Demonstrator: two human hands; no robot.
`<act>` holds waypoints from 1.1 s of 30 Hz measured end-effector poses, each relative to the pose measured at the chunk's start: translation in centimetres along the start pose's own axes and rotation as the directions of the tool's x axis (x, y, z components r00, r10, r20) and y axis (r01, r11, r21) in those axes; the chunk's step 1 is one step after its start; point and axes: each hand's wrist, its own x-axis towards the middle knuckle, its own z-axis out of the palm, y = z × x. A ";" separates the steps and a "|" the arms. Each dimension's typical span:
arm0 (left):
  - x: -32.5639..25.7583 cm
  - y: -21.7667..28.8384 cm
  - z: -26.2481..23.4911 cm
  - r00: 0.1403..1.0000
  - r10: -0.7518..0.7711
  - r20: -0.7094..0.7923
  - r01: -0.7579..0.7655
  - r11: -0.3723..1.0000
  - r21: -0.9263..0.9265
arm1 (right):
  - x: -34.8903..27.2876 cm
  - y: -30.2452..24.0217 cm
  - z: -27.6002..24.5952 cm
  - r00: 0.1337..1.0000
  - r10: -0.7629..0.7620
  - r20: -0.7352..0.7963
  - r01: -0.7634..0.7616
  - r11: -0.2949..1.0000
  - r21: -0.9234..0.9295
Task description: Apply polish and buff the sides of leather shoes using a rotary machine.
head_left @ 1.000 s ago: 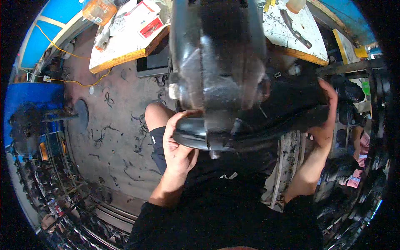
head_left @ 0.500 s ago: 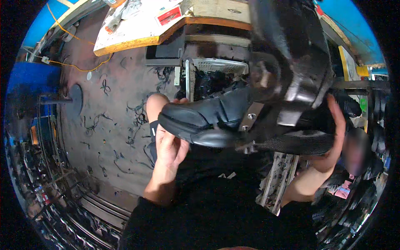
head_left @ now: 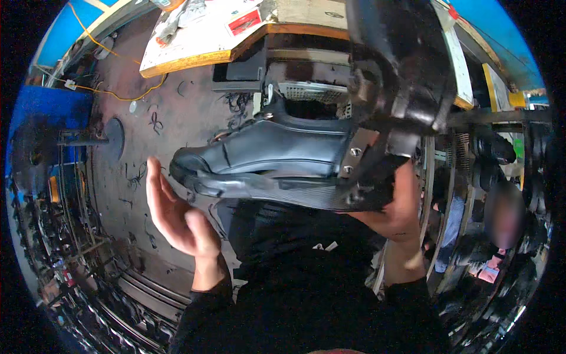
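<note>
A black leather shoe (head_left: pixel 283 144) lies sideways before me, its dark sole edge towards my body. Its right part passes beneath the head of a large dark machine (head_left: pixel 407 71), beside a small metal plate with screws (head_left: pixel 358 152). My right hand (head_left: pixel 401 206) grips the shoe's right end from below and the side; most of its fingers are hidden by the shoe. Off the left end, my left hand (head_left: pixel 177 212) is open with fingers stretched upward, apart from the shoe and holding nothing.
Behind the shoe stands a pale plastic crate (head_left: pixel 312 92) with dark pieces in it. A white-topped workbench (head_left: pixel 206 38) juts out at the upper left. Dark scraps litter the floor (head_left: pixel 141 206). Racks (head_left: pixel 448 200) and another person (head_left: pixel 504 215) are at the right.
The shoe has shifted left through the machine area, with my right hand following it leftward. My left hand has let go of the shoe, opened and moved left.
</note>
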 end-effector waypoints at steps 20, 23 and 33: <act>-2.4 0.4 8.1 0.727 -0.135 0.674 0.549 0.704 -0.451 | -4.5 8.2 7.4 0.997 0.073 0.001 -0.066 0.894 0.443; -3.7 0.5 8.0 0.672 -0.260 0.693 0.673 0.605 -0.426 | -6.4 10.1 6.7 0.952 0.284 0.118 -0.288 0.691 0.663; -6.1 1.4 9.1 0.422 -0.504 0.754 0.907 0.231 -0.353 | -5.2 6.2 -6.3 0.989 -0.107 0.104 0.132 0.949 -0.285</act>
